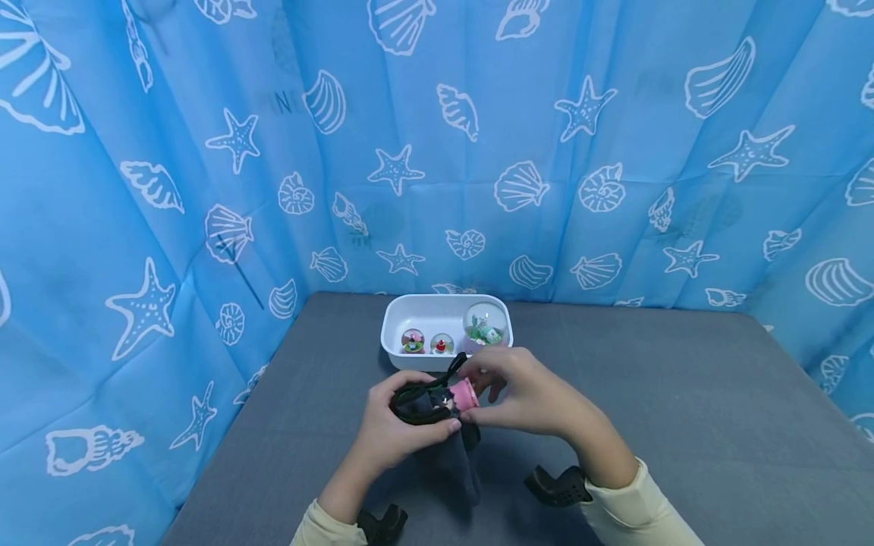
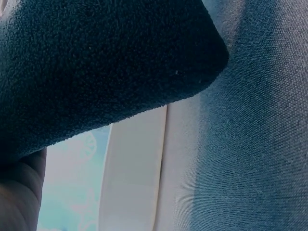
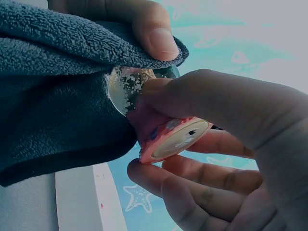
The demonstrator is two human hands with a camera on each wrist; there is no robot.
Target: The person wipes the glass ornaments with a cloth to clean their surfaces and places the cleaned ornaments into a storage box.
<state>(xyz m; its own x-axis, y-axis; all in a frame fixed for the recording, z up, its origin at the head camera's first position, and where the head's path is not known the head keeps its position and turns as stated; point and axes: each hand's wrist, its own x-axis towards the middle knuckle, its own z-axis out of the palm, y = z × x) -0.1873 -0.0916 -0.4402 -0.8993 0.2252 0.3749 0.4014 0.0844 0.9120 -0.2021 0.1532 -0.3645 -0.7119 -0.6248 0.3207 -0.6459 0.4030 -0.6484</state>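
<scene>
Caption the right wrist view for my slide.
Right hand holds a pink-based snow globe while the left thumb presses a dark cloth over its glass.

Left hand [image 1: 399,425]: just before the tray [image 1: 403,353], fingers curled round the cloth [image 1: 444,447], thumb pressed flat on its top fold.
Left forearm: runs back from the tray toward the body, pale sleeve at the wrist.
Right hand [image 1: 522,398]: just before the tray, right of the left hand, thumb and fingers pinching the pink base of the globe [image 1: 464,394].
Right fingers [image 3: 192,173]: bent under the base, thumb across its top.
Right forearm: angles back and to the right from the tray, pale sleeve at the wrist.
</scene>
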